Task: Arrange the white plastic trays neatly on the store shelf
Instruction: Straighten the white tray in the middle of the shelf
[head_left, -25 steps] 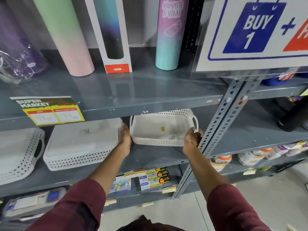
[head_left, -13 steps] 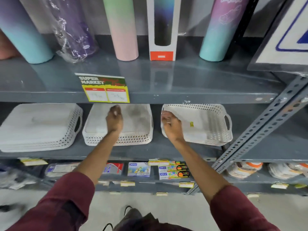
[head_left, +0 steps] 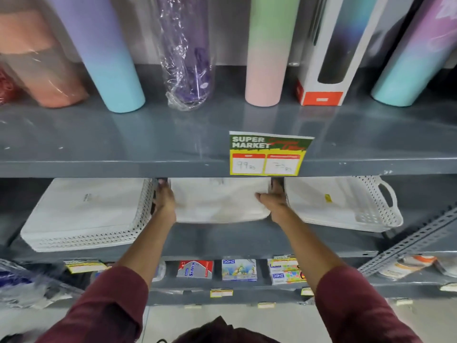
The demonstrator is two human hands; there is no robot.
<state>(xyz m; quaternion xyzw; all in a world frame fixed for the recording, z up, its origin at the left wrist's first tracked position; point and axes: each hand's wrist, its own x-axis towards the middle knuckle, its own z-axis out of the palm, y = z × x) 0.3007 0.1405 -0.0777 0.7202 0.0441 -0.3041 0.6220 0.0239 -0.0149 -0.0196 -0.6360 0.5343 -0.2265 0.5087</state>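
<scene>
Three white perforated plastic trays sit side by side on the grey middle shelf (head_left: pixel 222 241). The left tray (head_left: pixel 84 214) lies upside down, as a stack. The middle tray (head_left: pixel 220 201) is also upside down, and both my hands hold it: my left hand (head_left: pixel 164 198) grips its left end, my right hand (head_left: pixel 273 198) its right end, thumb on top. Its front edge looks tilted up off the shelf. The right tray (head_left: pixel 346 204) stands right way up, with a loop handle and a small yellow sticker inside.
The shelf above carries tall pastel tumblers (head_left: pixel 267 53), a wrapped purple bottle (head_left: pixel 185 53) and a boxed bottle (head_left: pixel 329 50); a price tag (head_left: pixel 268 154) hangs on its edge. Small packets (head_left: pixel 238 269) fill the shelf below. A slotted steel brace (head_left: pixel 408 241) slants at right.
My view has swung left. My right hand left the right tray and moved to the middle tray's right end; my left hand slid from its top to its left end.
</scene>
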